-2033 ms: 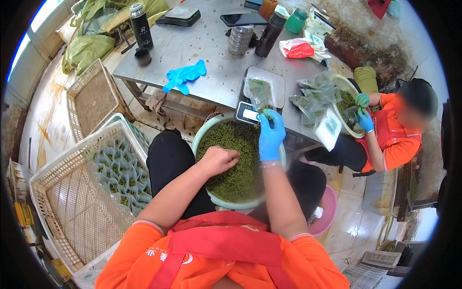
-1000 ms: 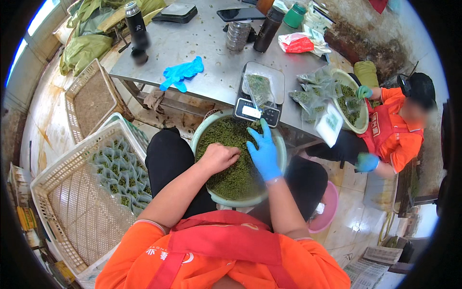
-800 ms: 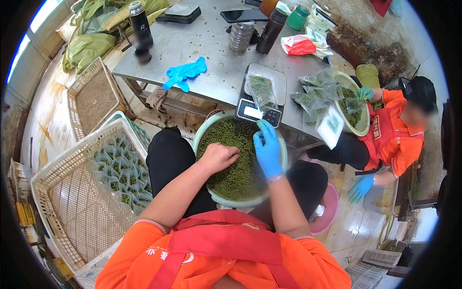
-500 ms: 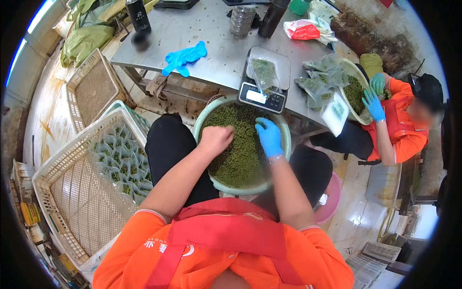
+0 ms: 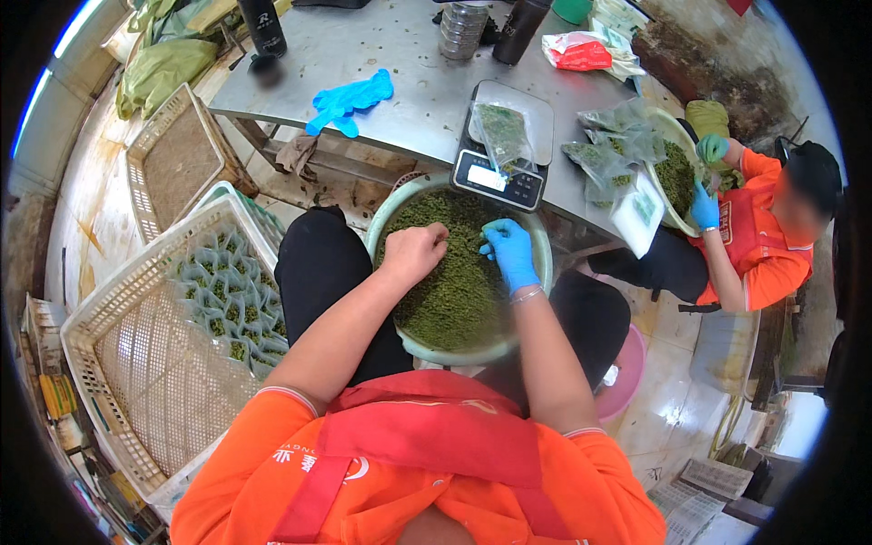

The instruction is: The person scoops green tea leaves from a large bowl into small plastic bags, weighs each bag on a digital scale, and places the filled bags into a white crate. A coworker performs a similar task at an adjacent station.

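My bare left hand (image 5: 413, 250) is closed, fingertips curled together, over a pale green basin (image 5: 386, 329) of small green pellets (image 5: 445, 313) between my knees. My blue-gloved right hand (image 5: 509, 250) hangs over the basin's right half with its fingers bent together; what is at its fingertips is too small to make out. Just beyond it a digital scale (image 5: 495, 186) sits at the steel table's front edge with a clear bag (image 5: 502, 134) of green contents lying on it.
A steel table (image 5: 409, 100) holds a blue glove (image 5: 354, 100), flasks (image 5: 259, 27) and filled bags (image 5: 604, 163). At left are crates (image 5: 123, 354), one with several bags. A pink basin (image 5: 622, 391) lies by my right knee. A co-worker (image 5: 763, 245) handles another basin (image 5: 672, 173) at right.
My right hand has left the bag on the scale and moved down into the basin area. My left hand shifted slightly. The bag stays on the scale. The view has tilted slightly.
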Tool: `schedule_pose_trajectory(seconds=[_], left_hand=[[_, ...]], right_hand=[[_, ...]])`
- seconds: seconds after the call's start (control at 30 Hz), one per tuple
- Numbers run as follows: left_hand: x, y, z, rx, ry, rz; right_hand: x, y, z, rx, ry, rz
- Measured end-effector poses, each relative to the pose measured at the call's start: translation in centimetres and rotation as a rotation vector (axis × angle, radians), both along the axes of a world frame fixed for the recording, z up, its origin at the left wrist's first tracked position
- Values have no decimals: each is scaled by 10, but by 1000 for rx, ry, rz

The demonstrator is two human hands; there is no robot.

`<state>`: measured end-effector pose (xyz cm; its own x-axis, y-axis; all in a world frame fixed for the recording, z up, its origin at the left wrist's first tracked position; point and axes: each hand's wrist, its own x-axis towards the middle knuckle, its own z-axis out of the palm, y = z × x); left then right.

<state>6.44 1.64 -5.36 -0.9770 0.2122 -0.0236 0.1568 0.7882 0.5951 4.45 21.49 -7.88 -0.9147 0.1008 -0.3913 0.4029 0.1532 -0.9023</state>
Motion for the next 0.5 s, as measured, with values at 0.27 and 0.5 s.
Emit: schedule_pose_trajectory(seconds=[0.27,0.5], left_hand=[[1,-6,3,-16,-12,27],[-3,5,-14,672,-233,19]], right_hand=[[-16,-25,-28,881,300,419],[10,-10,39,-412,-78,54]])
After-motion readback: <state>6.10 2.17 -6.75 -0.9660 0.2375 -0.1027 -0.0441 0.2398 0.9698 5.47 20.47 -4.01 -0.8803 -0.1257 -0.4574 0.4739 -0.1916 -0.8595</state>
